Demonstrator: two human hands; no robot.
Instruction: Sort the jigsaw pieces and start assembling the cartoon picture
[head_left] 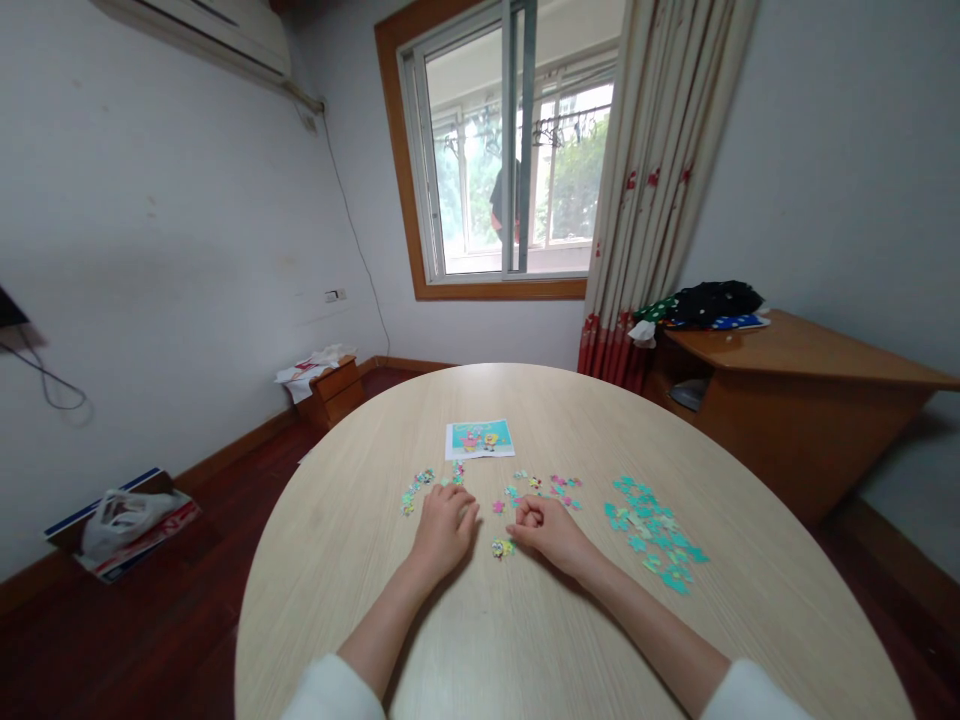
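My right hand [550, 530] is closed, thumb and fingertips pinched together just above the table. Whatever it may hold is too small to make out. Just left of and below its fingertips lies a small yellow cluster of jigsaw puzzle pieces [501, 548] with a cartoon face. My left hand [446, 522] rests on the tabletop with loosely bent fingers apart, and no piece shows in it. Between the hands sits a pink puzzle piece [499, 507]. Beyond them is a printed picture card [491, 440] with cartoon figures on turquoise.
On the round wooden table [480, 650], many turquoise puzzle pieces [652, 530] spread at the right. Pink pieces [564, 488] lie past my right hand, and multicoloured pieces [412, 490] past my left. A desk [810, 370] with clothes stands to the right.
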